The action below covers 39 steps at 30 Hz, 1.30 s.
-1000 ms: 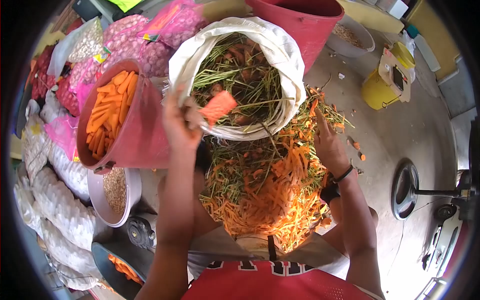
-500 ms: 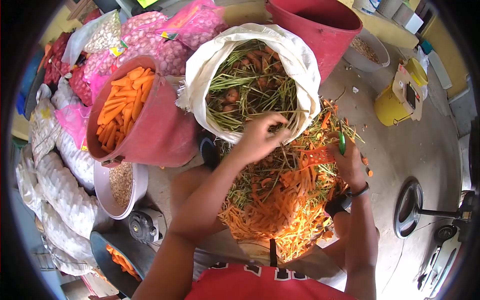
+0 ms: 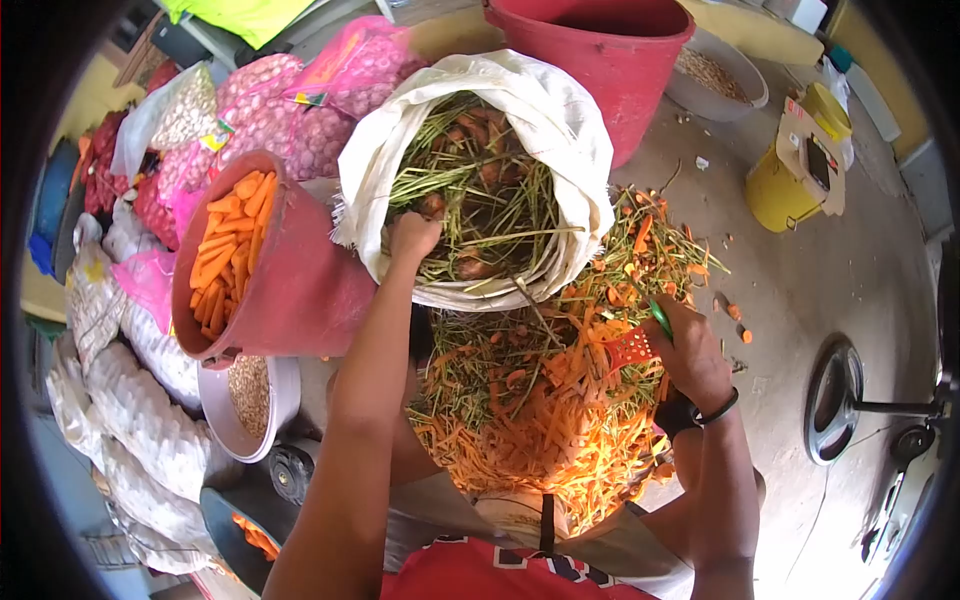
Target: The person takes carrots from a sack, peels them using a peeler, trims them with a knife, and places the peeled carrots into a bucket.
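My left hand (image 3: 414, 238) reaches over the near left rim of a white sack (image 3: 365, 165) and is closed at a carrot among the stalks; its fingertips are hidden. Unpeeled carrots (image 3: 490, 172) and green stalks fill the sack. My right hand (image 3: 692, 350) is closed round a green-handled tool, and a red perforated piece (image 3: 630, 348) shows beside its fingers. Below both hands lies a heap of orange peelings (image 3: 560, 430) mixed with stalks. Peeled carrots (image 3: 232, 250) lie in a tilted red bucket (image 3: 310, 270) left of the sack.
Another red bucket (image 3: 610, 60) stands behind the sack. A yellow bucket (image 3: 775, 190) is at the right, near a round black base (image 3: 833, 400). Pink net bags (image 3: 275, 125) and whitish sacks (image 3: 150, 410) line the left, with a pale basin (image 3: 285, 400) before them.
My left hand first moved right, emptied of an orange-red thing, then went back left into the sack's edge. My right hand, open earlier, now grips the green-handled tool.
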Each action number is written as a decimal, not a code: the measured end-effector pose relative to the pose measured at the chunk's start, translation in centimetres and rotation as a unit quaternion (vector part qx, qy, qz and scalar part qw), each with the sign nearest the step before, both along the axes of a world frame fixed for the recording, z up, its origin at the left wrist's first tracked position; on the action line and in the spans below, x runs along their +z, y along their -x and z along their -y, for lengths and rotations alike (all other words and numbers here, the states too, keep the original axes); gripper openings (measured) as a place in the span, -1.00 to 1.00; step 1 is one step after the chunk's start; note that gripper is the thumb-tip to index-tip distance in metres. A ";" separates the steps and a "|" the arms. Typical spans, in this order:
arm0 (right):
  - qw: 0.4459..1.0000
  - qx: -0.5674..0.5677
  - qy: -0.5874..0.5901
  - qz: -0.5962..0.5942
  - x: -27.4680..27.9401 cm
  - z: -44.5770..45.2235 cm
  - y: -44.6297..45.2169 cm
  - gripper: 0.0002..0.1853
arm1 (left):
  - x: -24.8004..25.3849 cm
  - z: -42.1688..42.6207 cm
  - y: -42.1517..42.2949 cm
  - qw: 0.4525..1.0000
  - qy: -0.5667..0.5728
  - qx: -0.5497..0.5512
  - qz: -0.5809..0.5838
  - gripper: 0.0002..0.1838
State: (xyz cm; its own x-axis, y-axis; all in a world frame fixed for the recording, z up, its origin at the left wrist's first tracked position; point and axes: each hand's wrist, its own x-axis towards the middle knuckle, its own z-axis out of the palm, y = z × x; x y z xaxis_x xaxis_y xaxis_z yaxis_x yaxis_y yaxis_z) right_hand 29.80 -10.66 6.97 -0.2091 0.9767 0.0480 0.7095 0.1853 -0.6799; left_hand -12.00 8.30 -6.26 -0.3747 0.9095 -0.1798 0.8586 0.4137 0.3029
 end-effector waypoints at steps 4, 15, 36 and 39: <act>1.000 0.011 -0.004 0.001 -0.3 -0.1 0.0 -0.72 | -0.5 -1.0 -0.8 0.979 -0.021 0.112 0.168 -0.27; 0.999 0.022 -0.044 0.005 0.0 -0.7 0.3 -0.75 | 7.2 3.8 -3.4 0.799 -0.261 -0.013 0.542 -0.60; 0.998 -0.044 -0.023 0.050 -1.9 2.4 0.0 -0.78 | 9.0 16.5 -18.0 0.686 0.105 -0.171 0.699 -0.63; 0.998 -0.019 -0.046 0.041 -3.3 2.4 1.1 -0.79 | 8.3 17.4 -19.1 0.741 0.069 -0.218 0.631 -0.66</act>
State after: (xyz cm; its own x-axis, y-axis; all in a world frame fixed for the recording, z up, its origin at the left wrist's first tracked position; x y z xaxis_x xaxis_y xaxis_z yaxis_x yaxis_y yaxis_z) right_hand 28.70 -13.06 3.69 -0.1790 0.9763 0.1215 0.7700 0.2159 -0.6004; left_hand 7.12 -9.07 2.02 0.4954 0.8349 -0.2399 -0.0109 0.2821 0.9593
